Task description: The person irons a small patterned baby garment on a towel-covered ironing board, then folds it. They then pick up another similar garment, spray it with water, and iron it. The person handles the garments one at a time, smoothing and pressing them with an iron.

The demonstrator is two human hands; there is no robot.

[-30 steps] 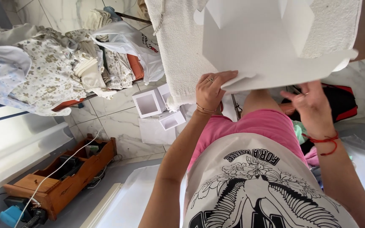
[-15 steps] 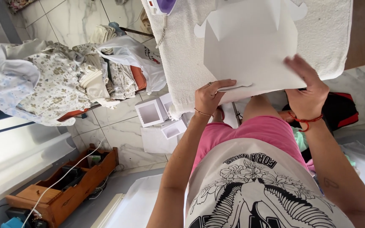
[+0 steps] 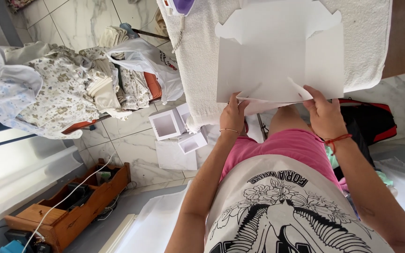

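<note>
Both hands pinch the near edge of a flat white cardboard sheet point(image 3: 277, 61) (an unfolded box blank). The left hand point(image 3: 233, 115) grips its corner, the right hand point(image 3: 323, 112) a flap; a towel-covered board point(image 3: 198, 65) lies beneath.

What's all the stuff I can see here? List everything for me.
flat cardboard sheet: one, white, cut with flaps, lying on the towel-covered board, near edge held by both hands
towel-covered board: one, off-white, top middle
iron: one, purple and white, top edge of the board
pile of clothes: one heap, pale floral prints, left
plastic bag: one, white, beside the clothes
small window boxes: two, white, on the tiled floor
wooden box: one, brown, lower left, holding cables
bag: one, black and red, right on the floor
left hand: grips the sheet's near edge
right hand: grips a flap, red cord on the wrist
</note>
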